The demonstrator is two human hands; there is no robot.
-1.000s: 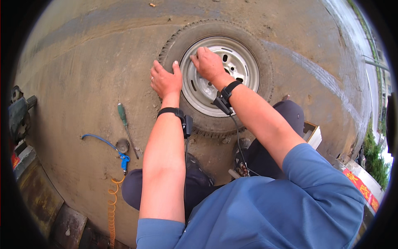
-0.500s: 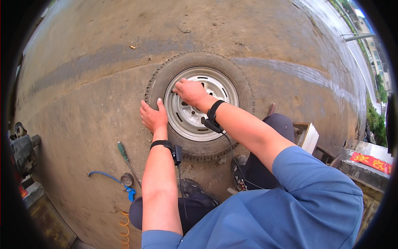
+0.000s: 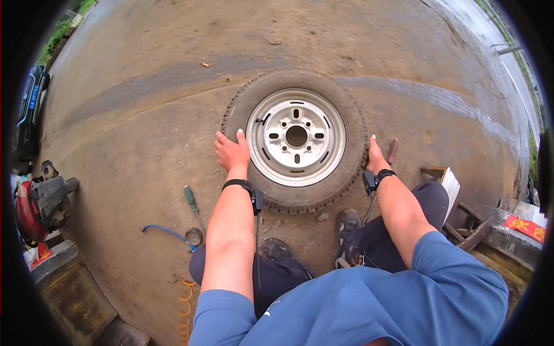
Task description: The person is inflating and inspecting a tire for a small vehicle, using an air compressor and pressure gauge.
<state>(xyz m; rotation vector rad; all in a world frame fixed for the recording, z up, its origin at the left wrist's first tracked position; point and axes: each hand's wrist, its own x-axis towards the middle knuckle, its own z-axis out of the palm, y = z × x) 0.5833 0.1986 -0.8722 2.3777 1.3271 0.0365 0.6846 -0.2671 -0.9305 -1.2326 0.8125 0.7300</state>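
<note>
A wheel lies flat on the ground in front of me, a black rubber tyre (image 3: 291,199) around a silver steel rim (image 3: 278,151). A short valve stem (image 3: 259,120) sticks up at the rim's left side. My left hand (image 3: 232,153) rests on the tyre's left sidewall, fingers and thumb stretched out, holding nothing. At the tyre's right edge, my right hand (image 3: 376,157) is against the tread with its thumb pointing away from me. It is open too, though part of its fingers is hidden.
To the left lie a green-handled screwdriver (image 3: 189,197), a round gauge (image 3: 194,235) with a blue hose (image 3: 164,228), and an orange coiled hose (image 3: 185,311). A red-handled tool (image 3: 393,151) is right of the tyre. A red and grey machine (image 3: 32,210) stands far left, a white-sided box (image 3: 450,187) right.
My right hand has left the valve area of the rim and moved right to the tyre's outer edge. My left hand stays on the left sidewall. The view has shifted left.
</note>
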